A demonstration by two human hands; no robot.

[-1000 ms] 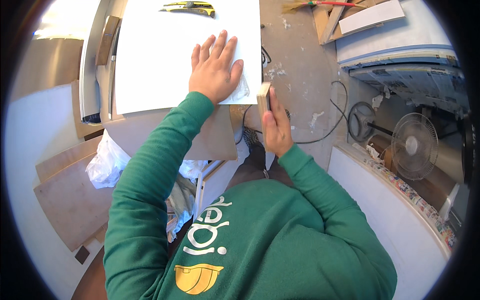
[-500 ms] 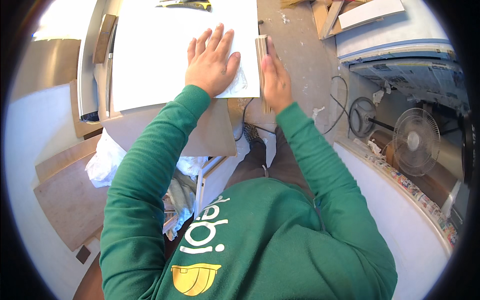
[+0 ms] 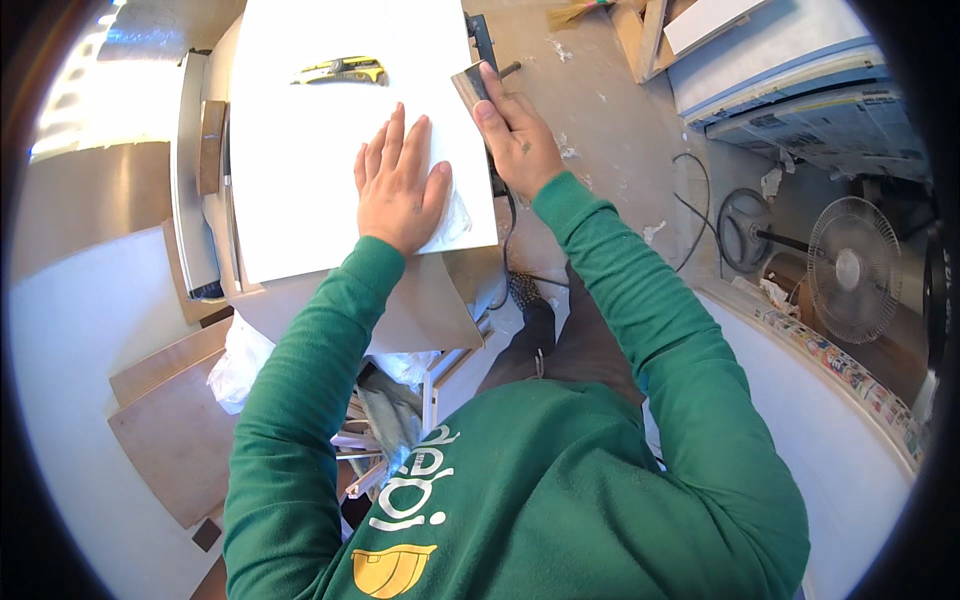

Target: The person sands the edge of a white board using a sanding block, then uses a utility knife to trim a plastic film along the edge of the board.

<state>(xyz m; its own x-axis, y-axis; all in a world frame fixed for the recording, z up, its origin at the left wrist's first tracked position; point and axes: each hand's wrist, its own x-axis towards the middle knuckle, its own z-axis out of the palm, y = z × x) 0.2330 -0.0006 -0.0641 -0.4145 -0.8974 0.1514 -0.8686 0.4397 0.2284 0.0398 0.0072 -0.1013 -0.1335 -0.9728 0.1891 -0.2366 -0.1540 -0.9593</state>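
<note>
My left hand [image 3: 400, 205] lies flat on a white board [image 3: 290, 200], fingers stretched forward and slightly spread. By its wrist, a crumpled translucent patch [image 3: 454, 222] shows on the board's near right corner. My right hand [image 3: 528, 148] grips a narrow wooden sanding block [image 3: 467, 88] just at the board's right edge. The block is tilted, with a dark grey face showing; whether it touches the edge I cannot tell. A yellow and black utility knife [image 3: 342, 70] rests on the board beyond my left fingertips.
Brown cardboard [image 3: 420, 310] sticks out under the board's near side. A wood strip [image 3: 211, 148] stands along its left. To the right are a standing fan [image 3: 852, 270], a black cable [image 3: 706, 210] and scraps on the floor. A white plastic bag [image 3: 238, 362] hangs at lower left.
My right hand has turned the sanding block from nearly straight along the edge to a tilt, showing its dark face. The view has shifted, so the board and knife appear lower. My left hand stays flat.
</note>
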